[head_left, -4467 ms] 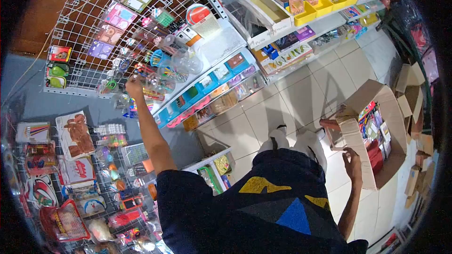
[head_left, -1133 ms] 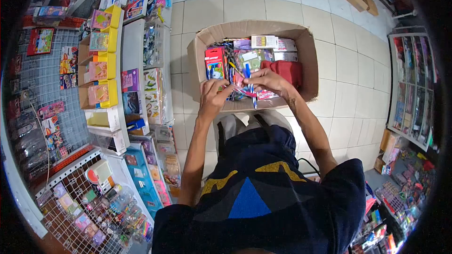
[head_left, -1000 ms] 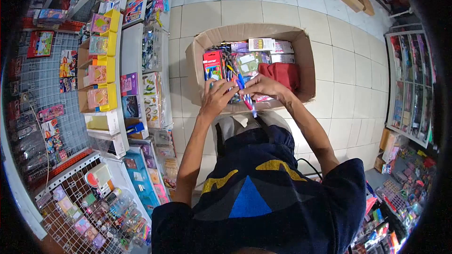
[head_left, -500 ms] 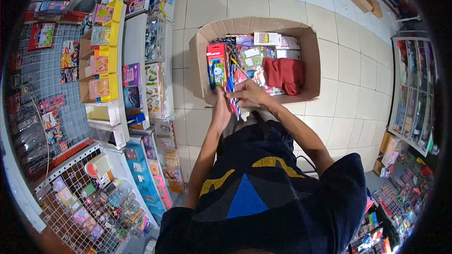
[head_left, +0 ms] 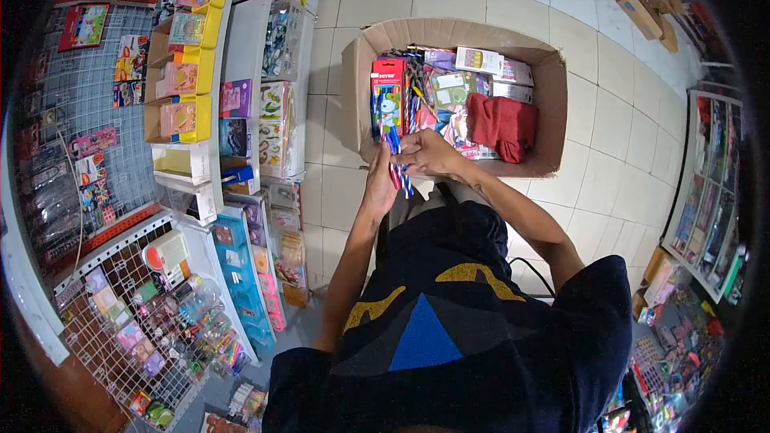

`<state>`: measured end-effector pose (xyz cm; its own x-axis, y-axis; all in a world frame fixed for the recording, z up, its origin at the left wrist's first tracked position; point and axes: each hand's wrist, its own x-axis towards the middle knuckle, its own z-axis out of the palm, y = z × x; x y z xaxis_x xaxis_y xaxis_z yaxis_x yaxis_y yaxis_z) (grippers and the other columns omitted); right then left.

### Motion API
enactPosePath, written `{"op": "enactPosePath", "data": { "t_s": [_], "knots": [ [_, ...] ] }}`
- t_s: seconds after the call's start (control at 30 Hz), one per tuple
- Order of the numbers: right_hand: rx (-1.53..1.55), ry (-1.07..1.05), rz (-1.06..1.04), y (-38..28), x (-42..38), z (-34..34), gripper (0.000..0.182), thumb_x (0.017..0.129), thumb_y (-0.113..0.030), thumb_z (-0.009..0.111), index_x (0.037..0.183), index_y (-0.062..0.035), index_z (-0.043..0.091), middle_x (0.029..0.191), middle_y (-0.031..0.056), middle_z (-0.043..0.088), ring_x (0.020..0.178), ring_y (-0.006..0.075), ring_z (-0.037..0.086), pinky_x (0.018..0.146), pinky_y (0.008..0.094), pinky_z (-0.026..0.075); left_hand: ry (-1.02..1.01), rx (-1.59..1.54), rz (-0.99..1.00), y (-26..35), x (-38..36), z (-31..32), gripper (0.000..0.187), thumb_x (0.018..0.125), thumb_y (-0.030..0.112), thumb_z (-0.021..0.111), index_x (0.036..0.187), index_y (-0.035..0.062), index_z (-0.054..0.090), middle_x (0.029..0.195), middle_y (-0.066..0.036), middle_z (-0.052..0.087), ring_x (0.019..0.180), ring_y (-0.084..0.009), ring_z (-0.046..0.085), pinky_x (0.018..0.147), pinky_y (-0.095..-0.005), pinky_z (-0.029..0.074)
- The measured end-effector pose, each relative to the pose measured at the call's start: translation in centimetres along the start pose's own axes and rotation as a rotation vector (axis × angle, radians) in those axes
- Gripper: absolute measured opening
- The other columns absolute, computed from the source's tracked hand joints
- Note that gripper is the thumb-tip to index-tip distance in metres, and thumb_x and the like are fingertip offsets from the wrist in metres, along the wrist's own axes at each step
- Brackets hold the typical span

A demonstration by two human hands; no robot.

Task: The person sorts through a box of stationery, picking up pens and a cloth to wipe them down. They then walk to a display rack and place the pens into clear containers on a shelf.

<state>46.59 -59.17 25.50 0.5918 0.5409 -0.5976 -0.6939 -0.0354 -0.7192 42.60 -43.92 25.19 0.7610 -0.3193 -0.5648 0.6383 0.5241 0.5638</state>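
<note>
Over the near left side of an open cardboard box (head_left: 553, 116), both my hands are closed around a small bunch of slim blue, white and red striped pencils (head_left: 393, 143). My left hand (head_left: 380, 183) wraps the bunch from the left. From the right, my right hand (head_left: 431, 152) pinches it, and the striped ends poke out below the fingers. Just beyond, inside the box, lies a red pack of coloured pencils (head_left: 389, 100). Dark patterned pencils (head_left: 415, 80), a green-and-white patterned pack (head_left: 451, 90) and a folded dark red cloth (head_left: 502, 127) lie beside it.
The box stands on a tiled floor (head_left: 618, 124). Shelves with yellow display trays (head_left: 200, 64) and hanging packs line the left. Several empty cartons (head_left: 642, 12) lie at the far right. A glass-fronted cabinet (head_left: 706, 184) stands on the right.
The whole view has shifted, so the box and shelves appear farther right. Both hands remain on the striped pencils, with the bunch now gathered closer between the fingers.
</note>
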Motion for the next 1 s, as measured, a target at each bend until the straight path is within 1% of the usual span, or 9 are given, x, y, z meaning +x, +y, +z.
{"op": "enactPosePath", "data": {
  "t_s": [0.1, 0.13, 0.23, 0.27, 0.4, 0.73, 0.8, 0.9, 1.0],
  "knots": [
    [0.128, -0.019, -0.128, 1.1, 0.4, -1.0, 0.021, 0.083, -0.01, 0.067, 0.099, 0.0037, 0.064, 0.088, 0.0058, 0.067, 0.078, 0.011, 0.064, 0.066, 0.0262, 0.056, 0.141, 0.192, 0.341, -0.3, 0.6, 1.0, 0.052, 0.098, 0.04, 0.039, 0.136, 0.0027, 0.038, 0.121, -0.009, 0.053, 0.109, -0.0204, 0.054, 0.093, -0.0348, 0.045],
    [0.2, -0.03, -0.1, 0.8, 0.0, -1.6, 0.023, 0.084, -0.011, 0.066, 0.101, 0.0044, 0.063, 0.092, 0.0062, 0.067, 0.083, 0.0133, 0.065, 0.071, 0.0288, 0.057, 0.18, 0.293, 0.301, 0.4, 0.2, 0.9, 0.047, 0.098, 0.032, 0.045, 0.135, 0.0047, 0.042, 0.126, -0.009, 0.05, 0.116, -0.0215, 0.048, 0.098, -0.0325, 0.038],
    [0.365, -0.034, 0.043, -0.2, -1.0, -3.0, 0.023, 0.085, -0.012, 0.065, 0.1, 0.0049, 0.063, 0.095, 0.007, 0.067, 0.083, 0.0133, 0.065, 0.072, 0.0281, 0.057, 0.124, 1.021, 0.681, 2.0, -0.3, 0.6, 0.037, 0.094, 0.022, 0.053, 0.128, 0.0106, 0.053, 0.129, -0.012, 0.048, 0.116, -0.0259, 0.048, 0.099, -0.0353, 0.035],
    [0.386, -0.082, 0.069, 0.4, -0.8, -3.5, 0.022, 0.085, -0.013, 0.066, 0.101, 0.0006, 0.062, 0.094, 0.0083, 0.067, 0.081, 0.0134, 0.066, 0.073, 0.0245, 0.056, 0.105, 1.362, 0.823, 2.7, -0.6, 0.6, 0.037, 0.085, 0.016, 0.061, 0.121, 0.0205, 0.061, 0.131, -0.011, 0.046, 0.118, -0.0281, 0.045, 0.099, -0.0406, 0.033],
    [0.373, -0.225, 0.134, 2.2, -1.2, -4.6, 0.029, 0.085, -0.015, 0.066, 0.111, -0.0033, 0.058, 0.097, 0.0059, 0.067, 0.086, 0.0102, 0.064, 0.074, 0.0215, 0.054, -0.142, 1.947, 0.979, 4.4, -2.6, 2.1, 0.044, 0.074, 0.015, 0.066, 0.115, 0.0321, 0.063, 0.132, -0.002, 0.045, 0.119, -0.0253, 0.041, 0.102, -0.048, 0.03],
    [0.308, -0.398, 0.045, 3.5, -1.2, -3.6, 0.03, 0.082, -0.015, 0.069, 0.104, 0.0034, 0.063, 0.092, 0.0078, 0.066, 0.07, 0.0071, 0.059, 0.054, 0.0175, 0.046, -0.555, 2.163, 1.105, 4.5, -3.4, -0.2, 0.059, 0.074, 0.01, 0.061, 0.12, 0.0466, 0.054, 0.136, 0.008, 0.038, 0.128, -0.02, 0.028, 0.102, -0.0538, 0.03],
    [0.211, -0.236, 0.036, 2.2, -2.2, -2.4, 0.027, 0.08, -0.014, 0.07, 0.101, 0.0021, 0.064, 0.086, 0.0034, 0.064, 0.066, 0.0059, 0.057, 0.054, 0.0179, 0.045, -0.594, 2.192, 1.087, 5.3, -3.6, 0.3, 0.061, 0.075, 0.011, 0.059, 0.125, 0.0445, 0.05, 0.138, 0.007, 0.036, 0.127, -0.0186, 0.03, 0.103, -0.052, 0.029],
    [0.103, -0.322, 0.057, 3.0, -1.4, -2.6, 0.023, 0.081, -0.012, 0.069, 0.099, 0.0013, 0.064, 0.083, 0.0022, 0.063, 0.065, 0.0053, 0.056, 0.058, 0.0183, 0.048, -0.636, 2.15, 1.055, 5.7, -3.2, 0.8, 0.058, 0.076, 0.011, 0.058, 0.125, 0.0405, 0.051, 0.134, 0.006, 0.04, 0.124, -0.0184, 0.035, 0.103, -0.0492, 0.031],
    [0.253, -0.375, 0.019, 4.1, -1.3, -2.9, 0.023, 0.081, -0.011, 0.067, 0.101, 0.0, 0.063, 0.085, 0.0015, 0.064, 0.072, 0.0066, 0.06, 0.062, 0.0197, 0.05, -0.686, 1.95, 0.982, 5.6, -2.1, 0.7, 0.052, 0.074, 0.008, 0.059, 0.118, 0.0365, 0.058, 0.126, 0.005, 0.049, 0.116, -0.0212, 0.044, 0.1, -0.046, 0.036]
  ]
}}
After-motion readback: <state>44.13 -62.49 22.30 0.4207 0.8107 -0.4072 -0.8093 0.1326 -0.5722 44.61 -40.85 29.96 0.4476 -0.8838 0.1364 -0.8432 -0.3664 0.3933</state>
